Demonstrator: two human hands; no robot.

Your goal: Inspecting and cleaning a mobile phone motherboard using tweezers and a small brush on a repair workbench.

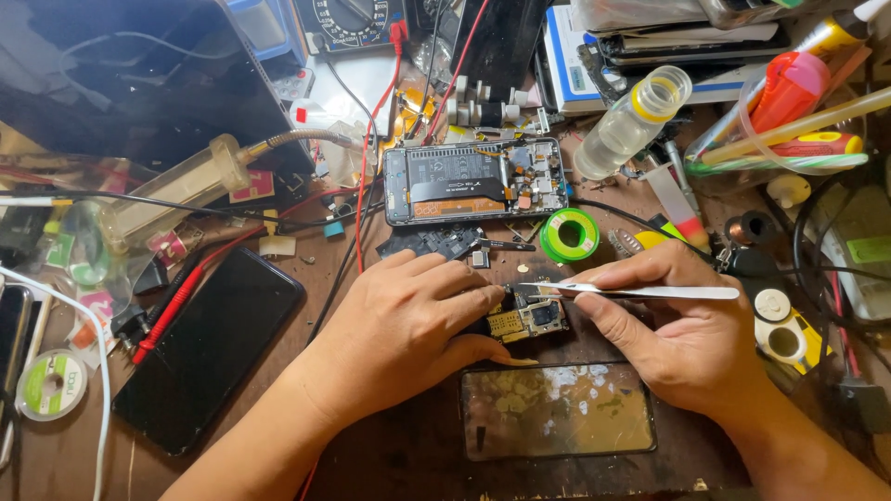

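Dark phone (206, 348): lies flat on the surface (408, 445), left of your arm.
Left hand (399, 329): your grip pins the small circuit board (527, 320) with fingertips and thumb.
Circuit board: between both hands, just above the glass panel (557, 410).
Right hand (682, 329): your grip pinches the metal tweezers (640, 291), tips over the board.

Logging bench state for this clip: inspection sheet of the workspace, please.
Surface: brown wooden bench, worn, crowded.
Job's things: small circuit board pinned by left hand; tweezers in right hand, tips over the board.
Clutter: opened phone, green solder spool, clear bottle, black phone, glass panel.
Hands: both bare, close together.
Cables: red lead, black wires, white cable.
Surroundings: multimeter at back.
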